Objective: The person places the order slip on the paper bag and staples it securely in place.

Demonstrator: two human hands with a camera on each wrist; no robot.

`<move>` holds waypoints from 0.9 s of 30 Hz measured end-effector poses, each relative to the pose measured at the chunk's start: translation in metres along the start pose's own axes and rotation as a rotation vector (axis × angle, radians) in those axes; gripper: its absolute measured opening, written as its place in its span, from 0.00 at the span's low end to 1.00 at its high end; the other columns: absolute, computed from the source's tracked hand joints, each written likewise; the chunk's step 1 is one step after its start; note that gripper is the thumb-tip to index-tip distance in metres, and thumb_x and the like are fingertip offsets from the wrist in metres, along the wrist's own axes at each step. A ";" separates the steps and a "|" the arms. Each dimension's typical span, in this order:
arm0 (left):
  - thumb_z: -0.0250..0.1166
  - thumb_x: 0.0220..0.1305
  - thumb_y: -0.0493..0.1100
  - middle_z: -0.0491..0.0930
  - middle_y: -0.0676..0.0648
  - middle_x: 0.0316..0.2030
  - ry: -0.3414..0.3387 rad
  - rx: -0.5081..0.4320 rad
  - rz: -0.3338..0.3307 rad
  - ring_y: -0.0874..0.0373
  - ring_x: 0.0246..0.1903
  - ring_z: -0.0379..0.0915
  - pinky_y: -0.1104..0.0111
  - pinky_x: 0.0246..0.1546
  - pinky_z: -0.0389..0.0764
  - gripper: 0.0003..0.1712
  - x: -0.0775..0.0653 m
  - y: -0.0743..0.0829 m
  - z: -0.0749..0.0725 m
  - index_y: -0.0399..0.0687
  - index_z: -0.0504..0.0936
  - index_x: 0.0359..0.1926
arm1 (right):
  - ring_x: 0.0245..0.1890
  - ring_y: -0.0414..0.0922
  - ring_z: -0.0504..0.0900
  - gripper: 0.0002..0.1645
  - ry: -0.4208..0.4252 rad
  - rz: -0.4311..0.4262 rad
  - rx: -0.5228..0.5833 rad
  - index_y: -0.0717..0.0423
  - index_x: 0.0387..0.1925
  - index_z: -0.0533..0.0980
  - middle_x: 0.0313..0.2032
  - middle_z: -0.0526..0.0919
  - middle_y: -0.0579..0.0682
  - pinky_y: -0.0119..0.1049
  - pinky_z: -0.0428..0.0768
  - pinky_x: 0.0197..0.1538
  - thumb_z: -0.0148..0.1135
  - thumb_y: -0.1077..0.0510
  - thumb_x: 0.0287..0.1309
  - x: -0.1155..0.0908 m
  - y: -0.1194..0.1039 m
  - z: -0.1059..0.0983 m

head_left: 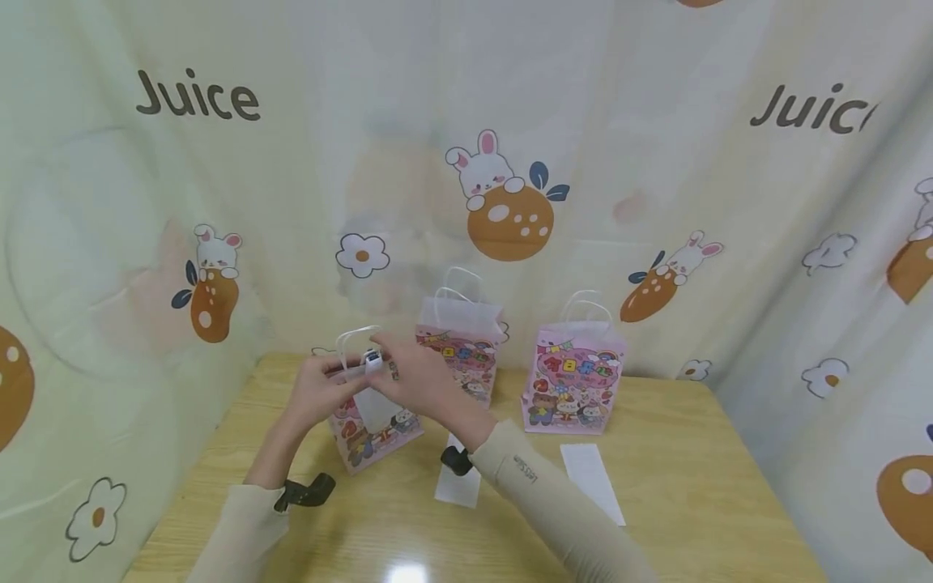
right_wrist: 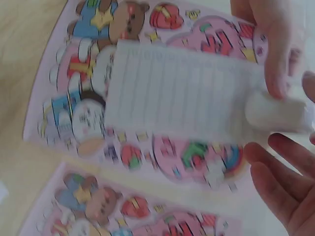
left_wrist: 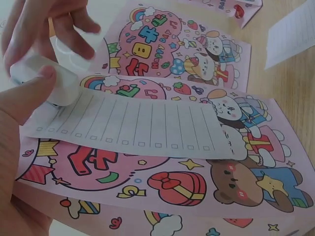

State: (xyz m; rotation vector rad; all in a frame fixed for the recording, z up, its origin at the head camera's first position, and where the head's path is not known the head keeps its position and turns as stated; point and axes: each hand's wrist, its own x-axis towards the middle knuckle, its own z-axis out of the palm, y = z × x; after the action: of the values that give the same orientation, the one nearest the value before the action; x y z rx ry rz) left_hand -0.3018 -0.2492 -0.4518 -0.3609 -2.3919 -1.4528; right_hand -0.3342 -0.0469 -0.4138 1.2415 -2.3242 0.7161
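Observation:
A pink cartoon gift bag (head_left: 360, 455) stands tilted at the left of the table, with a ruled white checklist slip (left_wrist: 147, 125) lying against its front. At the bag's top edge sits a small white block-shaped stapler (head_left: 373, 362), overlapping the slip's upper end. My left hand (head_left: 315, 393) grips the stapler, its thumb (left_wrist: 44, 76) pressing on the front; its other fingers are hidden behind the bag. From the right, my right hand (head_left: 419, 374) pinches the stapler's outer end, while other fingers (right_wrist: 275, 179) hang loosely beside it.
Two matching gift bags stand behind and to the right, a middle bag (head_left: 477, 372) and a right bag (head_left: 572, 380). White slips lie on the wooden table (head_left: 678, 470): a middle slip (head_left: 457, 486) and a right slip (head_left: 592, 478). A printed curtain (head_left: 306, 243) hangs behind.

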 end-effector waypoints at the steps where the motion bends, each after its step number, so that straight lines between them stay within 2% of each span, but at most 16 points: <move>1: 0.75 0.54 0.45 0.86 0.45 0.39 0.005 0.003 0.001 0.53 0.37 0.82 0.68 0.36 0.81 0.18 0.000 0.000 0.000 0.40 0.86 0.45 | 0.12 0.35 0.66 0.28 -0.004 0.015 0.011 0.53 0.59 0.71 0.30 0.83 0.47 0.26 0.63 0.15 0.64 0.46 0.62 0.001 -0.001 0.003; 3: 0.76 0.53 0.45 0.86 0.45 0.38 0.007 0.002 -0.001 0.53 0.36 0.82 0.69 0.34 0.81 0.19 -0.001 -0.001 0.000 0.41 0.86 0.45 | 0.13 0.34 0.67 0.24 0.005 0.029 0.046 0.52 0.56 0.74 0.27 0.82 0.46 0.26 0.64 0.17 0.64 0.47 0.63 0.004 -0.002 0.008; 6: 0.76 0.54 0.46 0.86 0.45 0.40 -0.002 0.004 -0.022 0.54 0.35 0.83 0.68 0.34 0.81 0.20 0.001 -0.001 0.000 0.42 0.86 0.46 | 0.17 0.34 0.74 0.17 0.052 0.055 0.128 0.53 0.51 0.78 0.27 0.84 0.47 0.23 0.70 0.21 0.66 0.54 0.62 0.004 -0.002 0.008; 9: 0.74 0.55 0.46 0.86 0.45 0.40 -0.006 0.033 -0.029 0.54 0.36 0.83 0.68 0.33 0.82 0.20 0.003 -0.001 0.000 0.41 0.86 0.47 | 0.22 0.34 0.80 0.17 0.080 0.072 0.207 0.56 0.49 0.78 0.29 0.85 0.49 0.22 0.74 0.25 0.68 0.56 0.60 0.002 0.001 0.002; 13: 0.73 0.57 0.42 0.86 0.45 0.36 -0.009 0.073 -0.013 0.54 0.33 0.82 0.67 0.32 0.82 0.14 0.006 -0.001 -0.001 0.40 0.87 0.43 | 0.25 0.35 0.82 0.17 0.088 0.111 0.333 0.58 0.49 0.78 0.31 0.85 0.49 0.25 0.77 0.27 0.68 0.57 0.60 -0.002 0.004 -0.011; 17: 0.73 0.57 0.40 0.86 0.44 0.32 -0.031 0.101 -0.017 0.53 0.31 0.83 0.65 0.31 0.82 0.10 0.010 0.001 -0.002 0.38 0.87 0.38 | 0.30 0.38 0.82 0.15 0.114 0.240 0.518 0.58 0.49 0.77 0.35 0.84 0.50 0.31 0.80 0.27 0.67 0.59 0.61 -0.012 0.004 -0.027; 20: 0.72 0.57 0.40 0.86 0.43 0.32 -0.041 0.148 -0.060 0.53 0.30 0.82 0.64 0.31 0.82 0.09 0.013 0.005 -0.004 0.38 0.87 0.36 | 0.29 0.42 0.82 0.15 0.120 0.380 0.714 0.59 0.50 0.75 0.40 0.81 0.54 0.35 0.82 0.27 0.64 0.61 0.63 -0.023 0.003 -0.039; 24: 0.70 0.58 0.42 0.85 0.42 0.32 -0.077 0.179 -0.136 0.53 0.30 0.81 0.63 0.30 0.82 0.10 0.016 0.010 -0.008 0.38 0.87 0.36 | 0.27 0.43 0.79 0.15 0.133 0.541 0.925 0.66 0.52 0.71 0.45 0.76 0.60 0.32 0.80 0.29 0.58 0.65 0.66 -0.041 0.005 -0.047; 27: 0.69 0.60 0.41 0.85 0.41 0.32 -0.106 0.177 -0.164 0.52 0.28 0.80 0.63 0.28 0.81 0.10 0.020 0.012 -0.011 0.36 0.86 0.35 | 0.30 0.43 0.76 0.13 0.148 0.601 1.043 0.69 0.51 0.70 0.49 0.74 0.62 0.29 0.76 0.31 0.53 0.66 0.68 -0.056 0.010 -0.050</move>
State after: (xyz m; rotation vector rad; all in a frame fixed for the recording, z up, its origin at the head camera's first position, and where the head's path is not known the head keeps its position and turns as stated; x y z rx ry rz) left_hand -0.3138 -0.2528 -0.4293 -0.2075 -2.6662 -1.3028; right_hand -0.3076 0.0238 -0.4092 0.6972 -2.1977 2.3215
